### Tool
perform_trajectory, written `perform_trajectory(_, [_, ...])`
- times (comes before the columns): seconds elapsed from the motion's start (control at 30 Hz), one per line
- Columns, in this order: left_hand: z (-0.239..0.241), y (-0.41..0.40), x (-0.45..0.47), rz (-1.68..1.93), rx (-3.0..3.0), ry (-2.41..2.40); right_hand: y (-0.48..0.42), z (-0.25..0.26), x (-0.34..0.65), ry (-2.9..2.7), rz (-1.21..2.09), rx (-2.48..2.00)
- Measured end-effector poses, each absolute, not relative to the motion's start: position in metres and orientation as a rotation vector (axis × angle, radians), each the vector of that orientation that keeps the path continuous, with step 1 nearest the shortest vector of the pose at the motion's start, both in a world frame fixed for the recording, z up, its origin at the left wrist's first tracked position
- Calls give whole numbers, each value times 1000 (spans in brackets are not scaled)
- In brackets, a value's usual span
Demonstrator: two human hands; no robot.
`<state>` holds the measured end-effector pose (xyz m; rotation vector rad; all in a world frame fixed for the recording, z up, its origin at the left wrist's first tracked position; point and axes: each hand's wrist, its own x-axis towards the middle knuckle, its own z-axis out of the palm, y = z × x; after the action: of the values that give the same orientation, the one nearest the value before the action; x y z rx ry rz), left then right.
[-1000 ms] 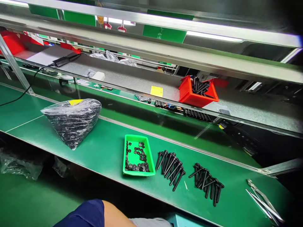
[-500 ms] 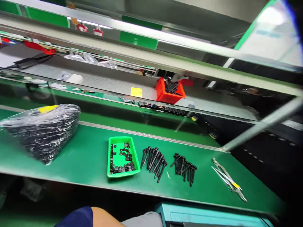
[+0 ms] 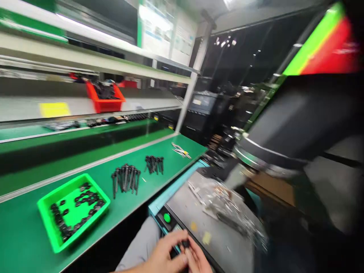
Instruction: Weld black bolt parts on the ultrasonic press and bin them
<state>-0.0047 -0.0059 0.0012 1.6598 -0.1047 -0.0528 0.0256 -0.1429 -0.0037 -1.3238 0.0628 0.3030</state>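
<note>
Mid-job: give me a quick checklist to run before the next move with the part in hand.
1. Grip: left hand and right hand both pinch a small black part: ok.
2. Part's type and orientation: cannot tell, it is blurred.
3. Green tray holds black pieces: ok.
4. Screws lie in a tidy group beside the tray, not touching it: ok.
5. Tweezers lie untouched at the far corner; within reach: cannot tell.
6. View sharpness: not ok, the right side is smeared by motion.
</note>
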Motion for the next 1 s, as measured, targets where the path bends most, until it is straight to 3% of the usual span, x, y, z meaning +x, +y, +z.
perform_trajectory(0.3, [31, -22, 39, -66, 1703, -232, -187, 31, 47, 15, 30, -1078])
perform_trajectory(0.57, [35, -45, 57, -392, 1653, -296, -204, 60, 69, 19, -50, -768])
perform_trajectory(1.0, [21, -53, 85, -334, 1785, -344, -199, 57, 70, -143, -140, -1070])
